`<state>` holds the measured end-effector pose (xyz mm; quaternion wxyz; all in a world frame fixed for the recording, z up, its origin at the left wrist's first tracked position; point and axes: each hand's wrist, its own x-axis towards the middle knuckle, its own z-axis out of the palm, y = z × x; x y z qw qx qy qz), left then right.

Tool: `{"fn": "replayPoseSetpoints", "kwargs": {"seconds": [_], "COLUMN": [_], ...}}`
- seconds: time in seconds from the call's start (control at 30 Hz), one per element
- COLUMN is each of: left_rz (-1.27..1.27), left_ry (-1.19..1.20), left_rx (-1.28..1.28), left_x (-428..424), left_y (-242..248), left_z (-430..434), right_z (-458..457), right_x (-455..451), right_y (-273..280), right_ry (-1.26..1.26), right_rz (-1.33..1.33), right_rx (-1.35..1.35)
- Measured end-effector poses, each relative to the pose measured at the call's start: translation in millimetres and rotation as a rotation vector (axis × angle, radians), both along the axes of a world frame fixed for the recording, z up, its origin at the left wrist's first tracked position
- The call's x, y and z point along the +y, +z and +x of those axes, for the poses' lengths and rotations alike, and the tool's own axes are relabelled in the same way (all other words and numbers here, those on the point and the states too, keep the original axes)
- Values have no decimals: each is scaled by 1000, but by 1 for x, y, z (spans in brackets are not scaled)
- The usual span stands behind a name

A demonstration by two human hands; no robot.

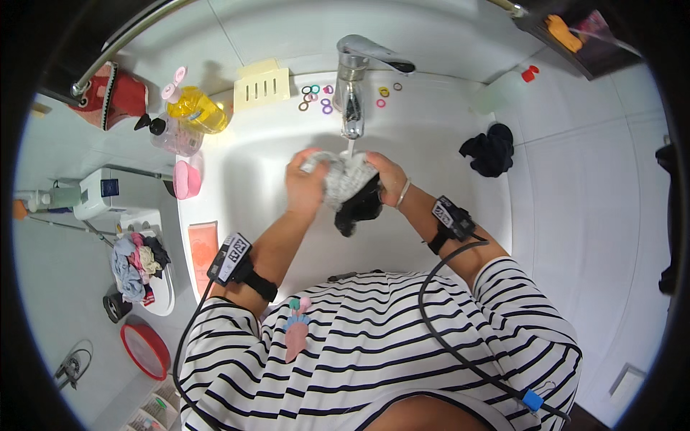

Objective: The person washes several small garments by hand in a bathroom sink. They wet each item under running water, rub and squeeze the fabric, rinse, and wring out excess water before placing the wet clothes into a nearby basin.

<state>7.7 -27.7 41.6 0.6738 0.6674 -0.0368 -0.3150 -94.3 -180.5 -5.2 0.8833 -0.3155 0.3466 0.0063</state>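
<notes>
Under the chrome faucet (353,97), a thin stream of water falls onto a wet cloth item (347,183), grey-white on one part and black on the other. It may be a sock, but its kind is not certain. My left hand (307,180) grips the pale part from the left and is slightly blurred. On the other side, my right hand (389,180) holds the item's right edge, thumb on top. The black end hangs down over the white sink basin (259,215). Both hands are above the basin, just below the spout.
Several hair ties (326,105) lie around the faucet base. A soap dish (262,86), a yellow liquid bottle (197,110), a pump bottle (178,134), a pink cup (186,179) and an orange tube (204,250) line the left rim. Black cloth (488,151) rests on the right rim.
</notes>
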Motion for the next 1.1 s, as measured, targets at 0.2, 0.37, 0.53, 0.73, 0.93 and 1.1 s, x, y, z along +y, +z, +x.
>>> {"fn": "replayPoseSetpoints", "kwargs": {"seconds": [0.2, 0.37, 0.53, 0.73, 0.93, 1.1], "left_rz": [-252, -155, -113, -129, 11, 208], "left_ry": [326, 183, 31, -33, -154, -311], "left_rx": [185, 14, -90, -253, -565, -825], "left_x": [5, 6, -3, 1, 2, -20], "left_y": [19, 36, 37, 47, 36, 6], "left_z": [32, 47, 55, 64, 67, 42], "right_z": [7, -34, -84, -147, -198, -203], "right_x": [6, -5, -22, -35, -28, -22], "right_y": [34, 40, 31, 20, 14, 19], "right_ry": [30, 205, 205, -56, -274, -294], "right_rz": [-244, -441, -369, -369, -343, -394], "right_rx": [78, 181, 58, 160, 315, 225]}}
